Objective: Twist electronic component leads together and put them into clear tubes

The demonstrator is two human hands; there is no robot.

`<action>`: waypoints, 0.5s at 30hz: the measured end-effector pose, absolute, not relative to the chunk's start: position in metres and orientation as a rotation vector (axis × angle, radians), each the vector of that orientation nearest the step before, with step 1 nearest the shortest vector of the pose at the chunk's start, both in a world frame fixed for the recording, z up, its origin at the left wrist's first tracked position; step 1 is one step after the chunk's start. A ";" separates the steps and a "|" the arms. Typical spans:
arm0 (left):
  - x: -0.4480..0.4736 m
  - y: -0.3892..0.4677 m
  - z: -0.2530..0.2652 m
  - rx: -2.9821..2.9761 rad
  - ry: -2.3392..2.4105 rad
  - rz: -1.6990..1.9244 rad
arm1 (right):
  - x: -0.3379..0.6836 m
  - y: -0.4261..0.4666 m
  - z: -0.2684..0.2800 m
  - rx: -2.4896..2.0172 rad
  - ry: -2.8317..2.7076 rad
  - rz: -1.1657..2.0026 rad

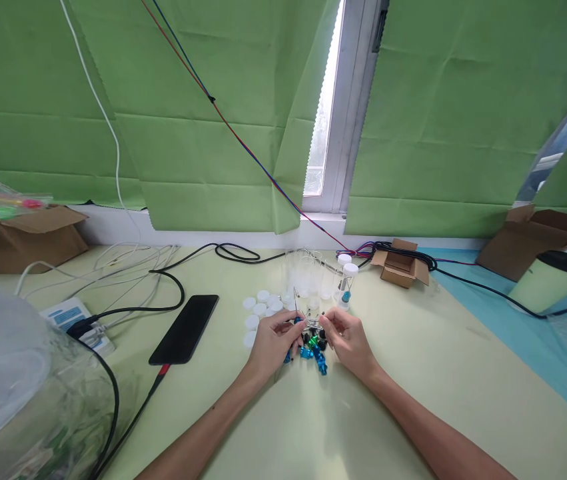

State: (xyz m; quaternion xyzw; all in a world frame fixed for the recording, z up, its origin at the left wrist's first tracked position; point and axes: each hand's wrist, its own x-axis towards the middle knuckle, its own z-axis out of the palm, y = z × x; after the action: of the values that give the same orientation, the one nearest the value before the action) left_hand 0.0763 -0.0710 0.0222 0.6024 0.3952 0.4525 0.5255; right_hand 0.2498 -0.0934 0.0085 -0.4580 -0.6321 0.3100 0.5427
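My left hand (274,339) is closed around a small blue piece (298,321) with a thin metal rod (295,299) rising beside it. The exact kind of piece is too small to tell. Close by, my right hand (346,335) pinches thumb to forefinger near some thin metal bits (314,324); what sits in the pinch is unclear. Between and below both hands lie blue metal-looking parts (320,361), a green part (313,341) and black parts on the table. White round caps (259,309) are scattered beyond my left hand.
Clear tubes (308,273) stand behind the hands, with white-capped tubes (350,271) at their right. A black phone (184,329) with a cable lies to the left. Farther out are a small open carton (398,272), a cup (543,283) and a big clear container (23,393).
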 end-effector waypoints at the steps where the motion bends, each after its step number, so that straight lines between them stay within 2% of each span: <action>1: 0.076 -0.071 0.023 1.434 0.950 1.081 | 0.250 -0.094 0.009 -1.086 -1.502 0.726; 15: 0.073 -0.070 0.033 1.281 0.964 1.015 | 0.252 -0.095 0.013 -1.073 -1.578 0.453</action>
State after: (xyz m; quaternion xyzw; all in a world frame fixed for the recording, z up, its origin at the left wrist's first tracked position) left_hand 0.0728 -0.0700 0.0332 0.5488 0.4129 0.4346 0.5826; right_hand 0.2517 -0.0951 0.0129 -0.4544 -0.6685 0.1918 0.5567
